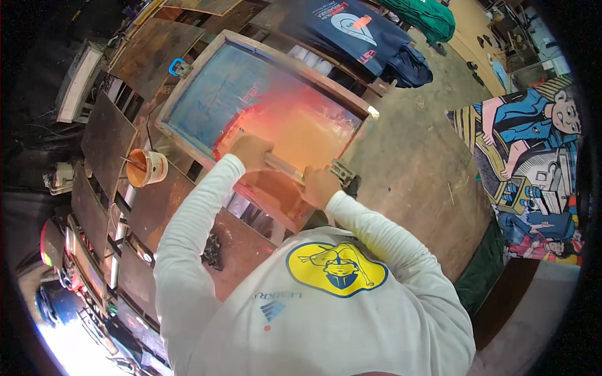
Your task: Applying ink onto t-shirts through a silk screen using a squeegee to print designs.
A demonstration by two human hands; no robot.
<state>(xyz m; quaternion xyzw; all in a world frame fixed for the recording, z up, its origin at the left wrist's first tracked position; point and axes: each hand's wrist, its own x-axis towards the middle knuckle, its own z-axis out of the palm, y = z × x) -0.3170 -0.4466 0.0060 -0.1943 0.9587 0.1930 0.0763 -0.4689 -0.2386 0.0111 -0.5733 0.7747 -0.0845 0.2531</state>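
Observation:
A wooden-framed screen printing screen (199, 94) lies in front of me, bluish at the upper left and stained red and orange over the lower and right parts. My left hand (252, 153) is closed on the left end of a squeegee (282, 165) lying across the orange ink. My right hand (321, 187) grips its right end, close to a metal clamp (343, 173) at the frame's edge. The squeegee's blade is mostly hidden. A small blue-handled clamp (177, 67) sits at the upper left of the frame.
A white bucket (155, 169) of orange ink with a stick stands left on dark boards (106, 141). Printed navy shirts (338, 34) and green cloth (426, 19) lie beyond the screen. A painted cartoon panel (523, 147) stands right, beside the bare floor (426, 144).

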